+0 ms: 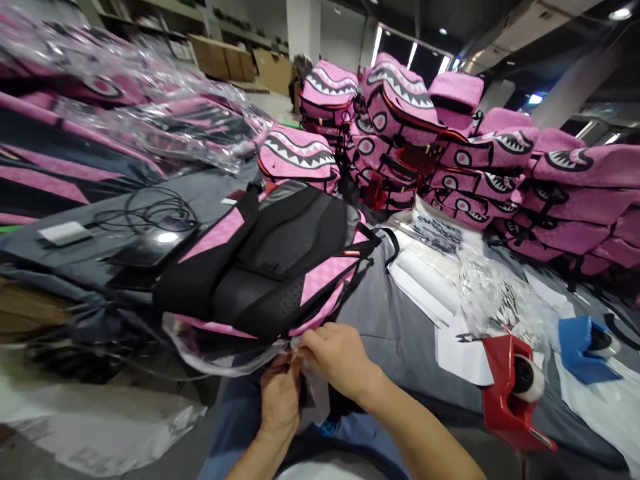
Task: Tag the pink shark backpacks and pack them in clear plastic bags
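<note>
A black and pink backpack (pixel 270 247) lies on the grey-covered table with its padded back and straps facing up. Clear plastic (pixel 220 360) shows along its near edge. My left hand (pixel 281 393) and my right hand (pixel 340 357) meet just below that edge, both with fingers closed in a pinch. Between them is a bit of the clear plastic, gripped by both. The fingertips of my left hand are partly hidden.
Pink shark-face bags (pixel 400 100) are piled at the back and right. Plastic-wrapped bags (pixel 125 113) fill the left. A phone (pixel 155 247) and cable lie left of the backpack. A red tape dispenser (pixel 505 387), a blue one (pixel 583 350) and plastic packets (pixel 495 293) are at right.
</note>
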`<state>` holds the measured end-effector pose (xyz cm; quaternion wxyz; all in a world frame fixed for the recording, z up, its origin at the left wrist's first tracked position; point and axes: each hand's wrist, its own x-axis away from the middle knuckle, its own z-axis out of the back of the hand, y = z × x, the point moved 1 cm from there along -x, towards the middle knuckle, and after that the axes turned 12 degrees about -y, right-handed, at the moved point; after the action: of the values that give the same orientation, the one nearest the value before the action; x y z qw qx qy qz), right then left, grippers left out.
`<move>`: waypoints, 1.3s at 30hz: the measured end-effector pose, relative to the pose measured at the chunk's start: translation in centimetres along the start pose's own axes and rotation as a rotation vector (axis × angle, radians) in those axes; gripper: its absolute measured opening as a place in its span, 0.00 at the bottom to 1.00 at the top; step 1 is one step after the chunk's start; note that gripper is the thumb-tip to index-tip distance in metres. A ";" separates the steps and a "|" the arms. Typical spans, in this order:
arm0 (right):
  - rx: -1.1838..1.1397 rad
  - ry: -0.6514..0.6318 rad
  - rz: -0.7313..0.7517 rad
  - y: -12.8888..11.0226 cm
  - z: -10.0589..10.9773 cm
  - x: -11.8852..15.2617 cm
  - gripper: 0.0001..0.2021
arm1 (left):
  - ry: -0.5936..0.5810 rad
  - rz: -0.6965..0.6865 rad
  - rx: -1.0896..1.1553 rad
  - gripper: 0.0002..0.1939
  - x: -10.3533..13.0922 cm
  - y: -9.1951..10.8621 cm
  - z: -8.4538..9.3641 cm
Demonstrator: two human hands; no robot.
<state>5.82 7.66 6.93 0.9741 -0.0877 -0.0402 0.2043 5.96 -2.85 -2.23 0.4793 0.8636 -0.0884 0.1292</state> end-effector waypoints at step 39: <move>-1.095 0.161 -0.359 1.7 -4.1 -0.3 0.12 | -0.030 -0.015 -0.093 0.20 0.0 1.7 0.4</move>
<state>5.39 8.40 2.63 0.8063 -0.5857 -0.0798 -0.0217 5.50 -4.09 -1.06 0.5186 0.8428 -0.0950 0.1085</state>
